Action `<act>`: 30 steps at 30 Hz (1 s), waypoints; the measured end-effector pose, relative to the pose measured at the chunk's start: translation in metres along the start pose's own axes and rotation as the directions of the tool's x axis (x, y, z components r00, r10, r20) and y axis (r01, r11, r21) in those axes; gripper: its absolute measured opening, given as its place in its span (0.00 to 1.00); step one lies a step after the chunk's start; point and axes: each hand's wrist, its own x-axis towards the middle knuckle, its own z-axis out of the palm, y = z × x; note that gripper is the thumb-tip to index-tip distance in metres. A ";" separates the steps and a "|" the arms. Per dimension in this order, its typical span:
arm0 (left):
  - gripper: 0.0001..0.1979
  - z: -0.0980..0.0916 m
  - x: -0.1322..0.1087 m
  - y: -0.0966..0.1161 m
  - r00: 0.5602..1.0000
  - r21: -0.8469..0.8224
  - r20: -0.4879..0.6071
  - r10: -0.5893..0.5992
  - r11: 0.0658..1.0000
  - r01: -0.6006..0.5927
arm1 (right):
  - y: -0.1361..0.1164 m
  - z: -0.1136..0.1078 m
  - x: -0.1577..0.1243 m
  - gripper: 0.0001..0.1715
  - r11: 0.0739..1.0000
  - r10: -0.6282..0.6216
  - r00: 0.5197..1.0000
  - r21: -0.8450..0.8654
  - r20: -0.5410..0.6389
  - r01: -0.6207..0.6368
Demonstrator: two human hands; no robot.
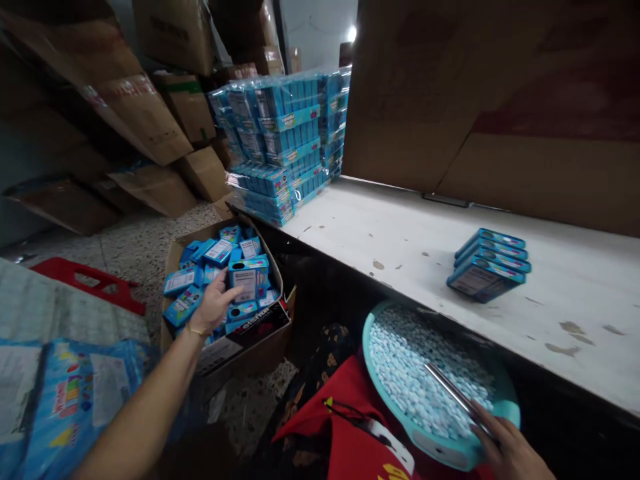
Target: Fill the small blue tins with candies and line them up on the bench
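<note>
My left hand (214, 305) reaches into an open carton (277, 270) heaped with small blue boxes. Its thumb lies across the face of one blue box (249, 279), which stands upright in its grip above the others; the fingers behind are partly hidden. My right hand (507, 443) is closed around a long, shiny metal tool (453, 390), whose exact kind I cannot make out. The tool slants over a turquoise tub (370, 347) filled with pale blue and white candies (415, 380). On the white table (400, 247) several blue boxes (490, 263) stand in a short row.
Plastic-wrapped stacks of blue boxes (285, 140) stand at the table's far end. A large cardboard panel (490, 100) rises behind the table. Brown cartons (143, 117) are piled at the left. Nearby are a red plastic piece (95, 280) and blue printed packaging (75, 393).
</note>
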 end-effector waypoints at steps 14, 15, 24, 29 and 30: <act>0.16 0.275 -0.068 -0.064 0.543 -0.183 0.692 -0.476 0.611 0.770 | -0.024 -0.058 0.000 0.23 0.799 0.227 0.963 -0.593 0.144 -0.100; 0.16 0.287 -0.068 -0.069 0.549 -0.164 0.684 -0.480 0.632 0.758 | -0.024 -0.055 0.001 0.23 0.798 0.238 0.959 -0.594 0.155 -0.102; 0.16 0.346 -0.086 -0.106 0.582 -0.113 0.659 -0.477 0.702 0.703 | -0.049 0.033 0.049 0.20 0.907 0.312 0.945 -0.328 0.103 -0.264; 0.16 0.342 -0.082 -0.096 0.533 -0.108 0.721 -0.442 0.689 0.717 | -0.037 0.042 0.058 0.19 0.936 0.350 0.931 0.002 0.102 -0.352; 0.17 0.336 -0.079 -0.092 0.536 -0.118 0.733 -0.419 0.698 0.706 | -0.034 0.040 0.058 0.19 0.934 0.337 0.936 0.087 0.102 -0.346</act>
